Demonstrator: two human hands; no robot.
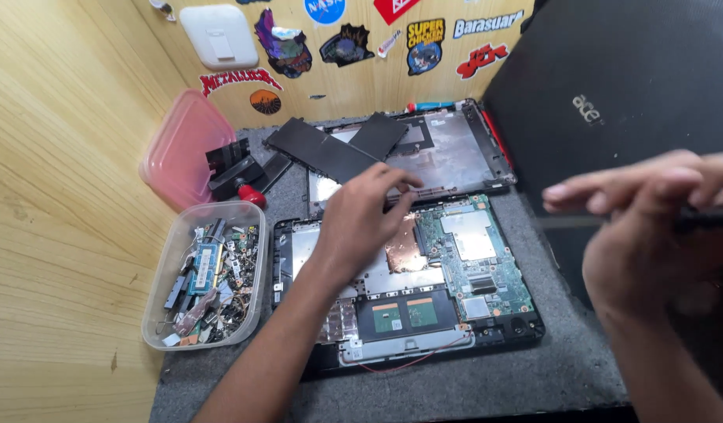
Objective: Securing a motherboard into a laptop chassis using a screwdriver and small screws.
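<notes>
An opened laptop base (518,325) lies on a grey mat, showing a green circuit board (475,262), a copper heat plate (404,251) and a touchpad board (408,313). My left hand (365,215) reaches over its upper left part. The fingers are bent and apart, and their tips touch the chassis edge by the copper plate. My right hand (651,227) hovers blurred at the right, in front of a black laptop lid (612,78). It pinches a slim dark object (710,218) that I cannot identify.
A removed bottom cover (455,149) lies behind the base with black flat panels (322,149) across it. A clear tub (159,301) of small parts stands at left, with a pink lid (181,149) and a black clamp with a red knob (236,176) behind it. Wooden walls enclose the left and back.
</notes>
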